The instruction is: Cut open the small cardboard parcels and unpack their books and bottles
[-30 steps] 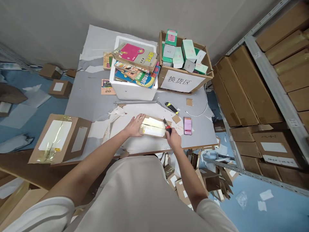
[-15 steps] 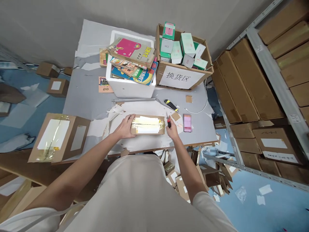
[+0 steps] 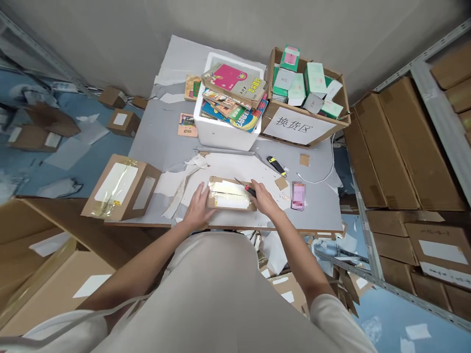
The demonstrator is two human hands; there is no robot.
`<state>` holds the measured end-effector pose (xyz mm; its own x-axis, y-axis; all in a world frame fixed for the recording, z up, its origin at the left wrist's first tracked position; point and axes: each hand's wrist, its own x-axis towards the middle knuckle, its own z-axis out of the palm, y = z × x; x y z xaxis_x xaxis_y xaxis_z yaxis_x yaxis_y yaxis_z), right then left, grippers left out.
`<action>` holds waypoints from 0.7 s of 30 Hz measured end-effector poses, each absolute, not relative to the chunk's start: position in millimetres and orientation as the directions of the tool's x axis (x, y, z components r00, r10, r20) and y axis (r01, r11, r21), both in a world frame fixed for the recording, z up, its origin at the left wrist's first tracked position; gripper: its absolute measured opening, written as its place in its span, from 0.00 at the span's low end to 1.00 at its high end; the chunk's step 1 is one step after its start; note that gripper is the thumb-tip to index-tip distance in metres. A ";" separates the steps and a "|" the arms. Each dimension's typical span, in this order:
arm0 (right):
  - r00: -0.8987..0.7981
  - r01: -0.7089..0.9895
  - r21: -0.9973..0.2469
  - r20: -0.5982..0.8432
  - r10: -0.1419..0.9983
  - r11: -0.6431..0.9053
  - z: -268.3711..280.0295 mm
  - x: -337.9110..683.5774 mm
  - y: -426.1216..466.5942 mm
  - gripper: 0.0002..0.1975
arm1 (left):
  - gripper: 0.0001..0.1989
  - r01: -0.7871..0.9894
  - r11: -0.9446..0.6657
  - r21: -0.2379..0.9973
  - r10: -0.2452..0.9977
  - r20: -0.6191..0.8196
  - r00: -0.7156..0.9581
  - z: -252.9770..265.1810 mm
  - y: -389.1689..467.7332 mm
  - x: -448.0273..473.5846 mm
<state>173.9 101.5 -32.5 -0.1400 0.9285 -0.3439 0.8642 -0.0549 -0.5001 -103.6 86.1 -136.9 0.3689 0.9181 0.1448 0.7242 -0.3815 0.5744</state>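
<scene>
A small cardboard box point(image 3: 232, 201) lies lengthwise near the table's front edge, with shiny clear tape and white labels on top and a dark seam along its middle. My left hand point(image 3: 198, 208) grips its left end, thumb at the near corner and fingers along the side. My right hand point(image 3: 265, 198) is closed around the red-and-black handle of a utility knife point(image 3: 250, 189) at the box's right end. The knife's thin blade points left over the box top; whether it touches the tape I cannot tell.
Behind stand a white foam box point(image 3: 224, 135) of books and a carton point(image 3: 267, 128) of green-and-white boxes. A black-and-yellow cutter point(image 3: 275, 165), a phone point(image 3: 298, 196) and a white cable point(image 3: 320, 182) lie right. A taped carton point(image 3: 143, 191) sits left; shelves point(image 3: 390, 152) flank the right.
My right hand has brought the knife left, from beside the box to over its top. My left hand has shifted slightly on the box's left end. The camera view has swung left.
</scene>
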 end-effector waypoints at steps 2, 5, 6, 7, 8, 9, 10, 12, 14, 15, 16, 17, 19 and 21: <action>-0.262 0.846 -0.531 -0.347 0.900 0.042 -26.8 164.0 111.0 0.27 | 0.28 0.700 -0.500 0.509 0.864 0.237 0.445 -137.3 69.9 -97.5; -0.449 0.798 -0.567 -0.331 0.830 0.206 -25.1 147.9 124.7 0.29 | 0.21 0.618 -0.626 0.476 0.769 0.245 0.590 -138.9 65.3 -88.9; -0.507 0.782 -0.562 -0.324 0.799 0.268 -25.3 143.0 128.3 0.29 | 0.22 0.601 -0.638 0.481 0.754 0.232 0.615 -139.8 67.8 -87.0; -0.557 0.770 -0.545 -0.318 0.768 0.332 -25.6 138.5 131.4 0.29 | 0.23 0.594 -0.641 0.486 0.747 0.219 0.627 -140.9 71.2 -85.6; -0.596 0.762 -0.514 -0.319 0.737 0.394 -25.9 134.8 134.2 0.28 | 0.24 0.593 -0.639 0.489 0.746 0.208 0.632 -142.1 74.6 -84.6; -0.623 0.760 -0.470 -0.329 0.710 0.449 -26.3 131.8 136.8 0.27 | 0.24 0.595 -0.637 0.491 0.747 0.203 0.633 -143.5 77.6 -83.9; -0.633 0.765 -0.416 -0.350 0.690 0.491 -26.7 129.6 139.3 0.27 | 0.24 0.597 -0.632 0.494 0.750 0.198 0.631 -144.9 79.8 -83.4; -0.630 0.776 -0.305 -0.411 0.659 0.552 -27.5 127.4 144.0 0.28 | 0.24 0.603 -0.618 0.505 0.762 0.194 0.618 -147.7 81.5 -82.4; -0.616 0.778 -0.228 -0.465 0.636 0.586 -27.7 126.6 147.9 0.30 | 0.24 0.608 -0.601 0.519 0.775 0.192 0.602 -150.3 80.5 -81.6; -0.612 0.774 -0.207 -0.489 0.622 0.598 -27.3 126.0 149.2 0.31 | 0.24 0.610 -0.593 0.525 0.781 0.191 0.595 -151.3 79.7 -81.2; -0.608 0.770 -0.192 -0.510 0.608 0.608 -26.6 124.7 150.0 0.32 | 0.24 0.612 -0.587 0.530 0.785 0.188 0.591 -152.2 79.0 -81.1; -0.601 0.769 -0.177 -0.530 0.599 0.615 -25.5 122.7 150.3 0.33 | 0.23 0.612 -0.582 0.535 0.788 0.185 0.588 -152.8 78.5 -81.0; -0.580 0.768 -0.130 -0.558 0.594 0.628 -22.3 116.4 149.6 0.33 | 0.23 0.610 -0.573 0.547 0.791 0.176 0.586 -153.3 78.4 -81.6; -0.562 0.760 -0.074 -0.575 0.594 0.646 -18.9 108.5 148.4 0.32 | 0.23 0.607 -0.564 0.560 0.795 0.168 0.583 -152.8 79.0 -82.7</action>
